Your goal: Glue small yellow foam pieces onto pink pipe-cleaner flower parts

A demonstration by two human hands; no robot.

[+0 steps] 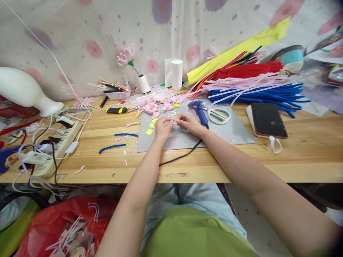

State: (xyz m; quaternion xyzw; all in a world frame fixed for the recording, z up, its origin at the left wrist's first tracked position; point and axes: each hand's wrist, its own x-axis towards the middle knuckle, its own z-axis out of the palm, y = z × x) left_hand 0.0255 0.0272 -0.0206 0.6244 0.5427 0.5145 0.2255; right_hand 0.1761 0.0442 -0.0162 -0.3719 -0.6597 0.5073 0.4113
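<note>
Print on a white adapter (34,157), head view, left on the power strip (70,134): too small to read. Wooden table (241,171), grain showing. Near middle, a flat grey mat (227,135). Above it, left hand (162,129) and right hand (190,125) nearly meet, fingertips of both pinching a thin pale piece (175,124). Just left of them, small yellow squares (149,132), flat-cut. Beyond, soft pink petal shapes (151,107), fuzzy, looped. Right of the hands: blue plastic glue gun (200,113), beside scissors (219,116) with pale round handles. Far right, fuzzy stems in bundles: blue (257,94), pink (241,84), red (246,70). Far left of middle, a pink flower (127,57), stem rising from a smooth white spool (144,84). Near left, below the table, a thin red plastic bag (45,225), crumpled.
</note>
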